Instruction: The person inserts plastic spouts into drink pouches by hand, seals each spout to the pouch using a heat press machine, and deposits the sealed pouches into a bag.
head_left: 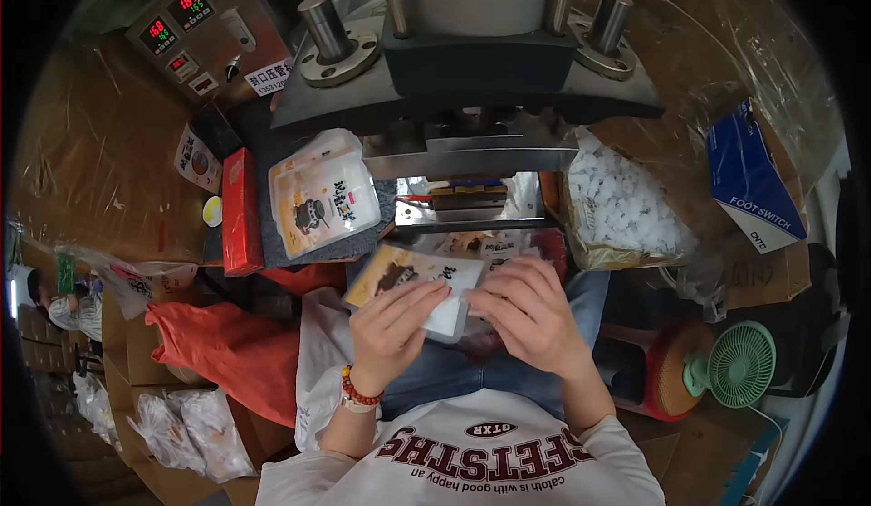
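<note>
A printed plastic pouch (395, 275), orange and white, is held above the lap in front of the press. My left hand (392, 325) grips its near side, with the fingers lying over the front. At the pouch's right edge is my right hand (531, 311), its fingers bent and pressed together; what they pinch is too small to make out. More printed pouches (494, 245) lie just beyond the hands, partly hidden. A stack of similar pouches (325, 199) rests on the dark surface left of the press.
The metal press (472, 157) stands straight ahead. Right of it sits a bag of small white pieces (621, 202), then a blue box (753, 180). A red box (240, 211) stands left. A green fan (741, 364) is at right, orange cloth (227, 347) at left.
</note>
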